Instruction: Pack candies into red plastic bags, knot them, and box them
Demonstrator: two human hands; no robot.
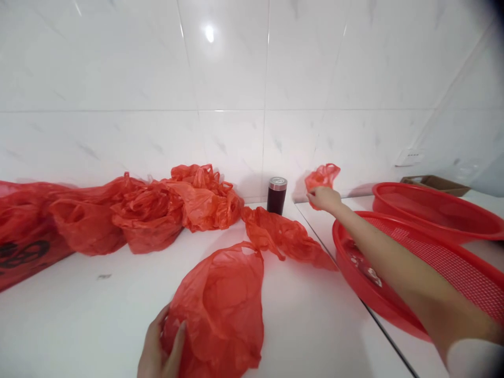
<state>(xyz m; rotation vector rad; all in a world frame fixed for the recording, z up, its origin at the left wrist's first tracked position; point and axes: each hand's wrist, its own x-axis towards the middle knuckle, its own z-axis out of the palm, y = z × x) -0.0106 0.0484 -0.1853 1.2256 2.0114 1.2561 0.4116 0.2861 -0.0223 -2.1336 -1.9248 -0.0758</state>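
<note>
Up and left of the left hand (158, 350), a heap (129, 210) of thin, crinkled red plastic bags, too tangled to count. That hand pinches one flat bag (226, 310). Between the hands lies one loose bag (285, 237). One dark cylindrical jar (276, 195) stands just left of the right hand (325, 199), which is closed on one crumpled bag (323, 177). Two round red mesh trays (452, 269) sit under that arm. The counter (98, 315) is glossy white and the wall (228, 79) white tile.

dark jar (276, 197) by wall | red bag heap (149, 212) left | two red baskets (354, 273) (433, 212) right, overlapping | brown box (435, 184) behind | white surface (98, 315)
</note>
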